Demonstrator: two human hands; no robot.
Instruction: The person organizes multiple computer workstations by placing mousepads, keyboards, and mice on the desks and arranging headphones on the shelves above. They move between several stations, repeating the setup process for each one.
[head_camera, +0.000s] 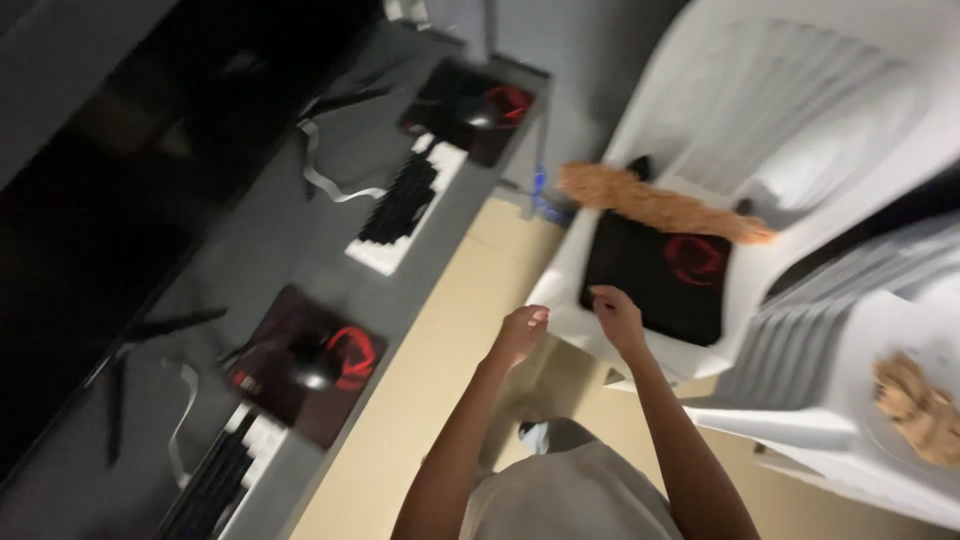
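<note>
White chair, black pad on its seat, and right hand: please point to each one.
White chair (800, 110), head view, backrest.
Black pad (655, 280), head view, its middle.
Right hand (617, 312), head view, back of the hand.

Left arm: bare forearm, raised and extended forward, wrist slightly bent. Left hand (520, 335): loosely curled, fingers folded toward the palm, nothing held, short of the front edge of the white chair (640, 150).

Right arm: bare forearm, extended forward alongside the left. Right hand (617, 315): fingers bent downward, tips at or just above the chair's seat edge; contact appears likely, but motion blur prevents certainty.

Both hands near each other, apart.
</note>
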